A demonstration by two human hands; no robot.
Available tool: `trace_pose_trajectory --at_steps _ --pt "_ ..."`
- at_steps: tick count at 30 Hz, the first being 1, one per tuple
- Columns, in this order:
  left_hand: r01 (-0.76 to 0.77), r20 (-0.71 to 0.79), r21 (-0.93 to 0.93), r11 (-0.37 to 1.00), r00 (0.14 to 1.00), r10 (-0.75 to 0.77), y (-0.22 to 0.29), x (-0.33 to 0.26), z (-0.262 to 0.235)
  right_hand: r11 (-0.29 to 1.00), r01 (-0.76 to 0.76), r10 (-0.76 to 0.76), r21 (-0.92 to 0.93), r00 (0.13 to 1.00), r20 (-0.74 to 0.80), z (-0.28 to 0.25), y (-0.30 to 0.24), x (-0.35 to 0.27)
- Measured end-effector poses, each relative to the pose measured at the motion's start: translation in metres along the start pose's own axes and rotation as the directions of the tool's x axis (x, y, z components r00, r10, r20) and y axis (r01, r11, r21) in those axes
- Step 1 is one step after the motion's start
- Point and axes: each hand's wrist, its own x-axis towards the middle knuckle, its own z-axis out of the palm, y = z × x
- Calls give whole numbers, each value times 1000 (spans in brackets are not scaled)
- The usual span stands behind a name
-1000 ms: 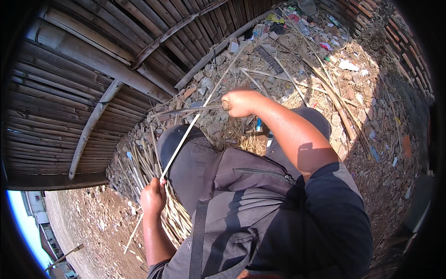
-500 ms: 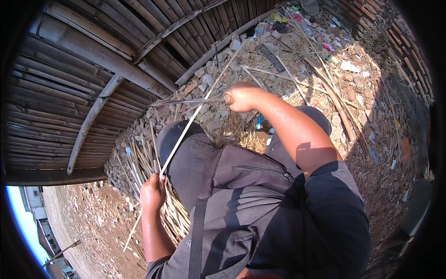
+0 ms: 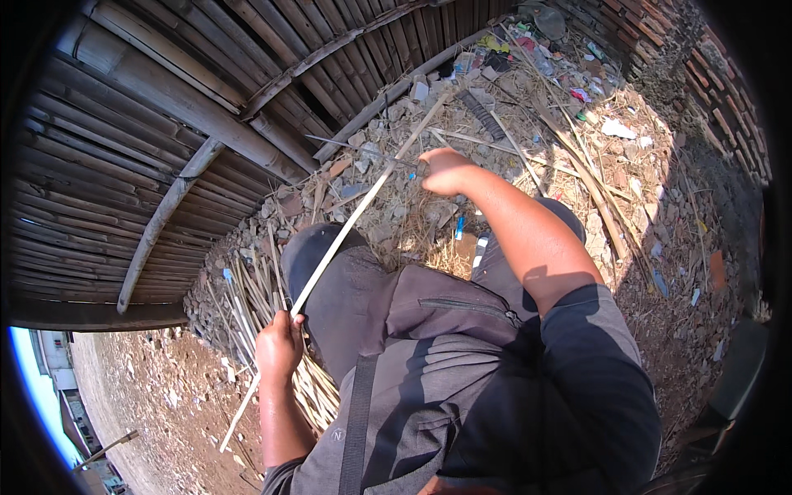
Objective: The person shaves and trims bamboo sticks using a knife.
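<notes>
A long pale bamboo strip (image 3: 351,221) slants from beside my left hip up over my left knee toward the rubble. Its lower part is gripped in my left hand (image 3: 279,340), which is closed with the thumb on top. My right hand (image 3: 447,171) is closed round the handle of a long-bladed knife (image 3: 359,148), and the fingers hide that handle. The thin blade points left and crosses the strip near its far end. By my left thigh lies a bundle of similar bamboo strips (image 3: 313,388), partly covered by my left arm.
A bamboo-slat wall (image 3: 107,198) with rounded poles stands at the left. Broken stone, straw and litter cover the ground ahead. Long bamboo pieces (image 3: 590,161) lie at the far right, near a brick wall (image 3: 722,99). A small blue object (image 3: 459,227) sits between my knees.
My right hand has shifted slightly right, and the knife's tip has swung away from me. The strip's far end has moved a little right; my left hand still holds it.
</notes>
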Motion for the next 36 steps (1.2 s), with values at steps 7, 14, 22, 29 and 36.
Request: trace_pose_trajectory --at_steps 7,14,22,29,36 --pt "-42 32 -173 984 998 49 -10 -1 -11 985 162 -151 -57 977 153 -12 -61 -38" --pt "1 105 -234 972 994 25 -10 10 -9 998 -60 60 25 998 -25 -7 -12 -3" --pt "4 50 -159 987 999 4 -9 2 -3 985 154 -125 -81 950 286 -4 -28 5" --pt "6 70 -87 996 998 0 -2 3 -13 994 83 -73 -74 989 130 -27 -62 -27" --pt "-17 36 -137 990 999 22 -12 2 1 999 -31 30 21 997 66 -14 -25 3"
